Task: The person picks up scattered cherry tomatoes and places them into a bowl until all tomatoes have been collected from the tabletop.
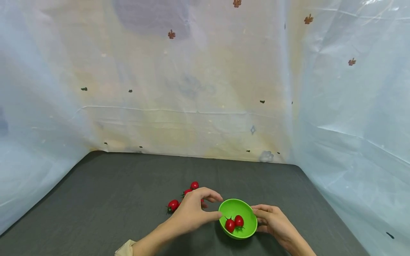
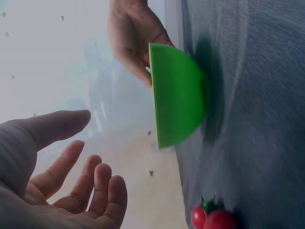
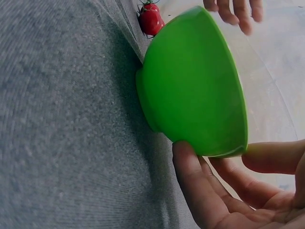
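Observation:
A light green bowl stands on the dark cloth with two red cherry tomatoes inside, green stems attached. My right hand holds the bowl at its right side; in the right wrist view the thumb is at the rim and the fingers are against the outer wall. At the bowl's left edge hovers my left hand, thumb and fingers apart. The left wrist view shows nothing between them, and the hand is clear of the bowl. Several more cherry tomatoes lie left of the bowl, partly hidden by the left hand.
Dark grey cloth covers the flat surface. Pale plastic sheeting with small printed leaves hangs behind it, and more sheeting closes in the left and right sides.

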The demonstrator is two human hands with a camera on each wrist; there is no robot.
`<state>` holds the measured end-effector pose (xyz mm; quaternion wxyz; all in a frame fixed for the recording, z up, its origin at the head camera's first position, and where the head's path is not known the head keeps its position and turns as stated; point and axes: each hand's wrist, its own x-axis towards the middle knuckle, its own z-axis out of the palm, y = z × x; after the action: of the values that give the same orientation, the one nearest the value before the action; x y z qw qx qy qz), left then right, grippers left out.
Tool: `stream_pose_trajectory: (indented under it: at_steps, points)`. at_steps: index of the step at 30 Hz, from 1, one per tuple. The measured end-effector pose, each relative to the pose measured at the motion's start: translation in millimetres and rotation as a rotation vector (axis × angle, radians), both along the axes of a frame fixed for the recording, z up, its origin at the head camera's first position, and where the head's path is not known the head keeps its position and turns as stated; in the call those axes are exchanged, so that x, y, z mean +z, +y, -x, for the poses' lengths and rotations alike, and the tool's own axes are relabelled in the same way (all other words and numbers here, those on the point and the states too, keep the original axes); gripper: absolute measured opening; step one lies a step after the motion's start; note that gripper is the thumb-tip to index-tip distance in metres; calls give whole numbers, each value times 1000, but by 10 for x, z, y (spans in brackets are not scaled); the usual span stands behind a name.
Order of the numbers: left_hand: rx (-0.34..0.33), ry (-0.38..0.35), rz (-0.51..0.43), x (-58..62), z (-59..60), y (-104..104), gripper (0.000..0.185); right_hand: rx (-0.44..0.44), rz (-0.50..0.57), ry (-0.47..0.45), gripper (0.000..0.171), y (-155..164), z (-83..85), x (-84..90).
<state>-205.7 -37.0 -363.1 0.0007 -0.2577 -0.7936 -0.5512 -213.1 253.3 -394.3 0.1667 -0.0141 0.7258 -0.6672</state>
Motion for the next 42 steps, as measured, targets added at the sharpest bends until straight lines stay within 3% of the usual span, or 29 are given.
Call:
stream_pose_trajectory:
  at_steps: [5, 12, 21, 27, 42]
  points:
    - [42, 2, 19, -2, -58, -218, 30, -1, -3, -16, 43, 16, -5, -6]
    - [138, -75, 45, -70, -152, -538, 28, 6, -5, -30, 44, 36, -3, -28]
    - [241, -109, 102, -177, -191, -796, 31, 14, -8, -35, 43, 108, 27, -31]
    - [241, -200, 101, -295, -187, -855, 35, 18, -13, -43, 43, 155, 27, -14]
    - [191, -215, 114, -434, -117, -876, 37, 21, -7, -54, 43, 167, 32, -2]
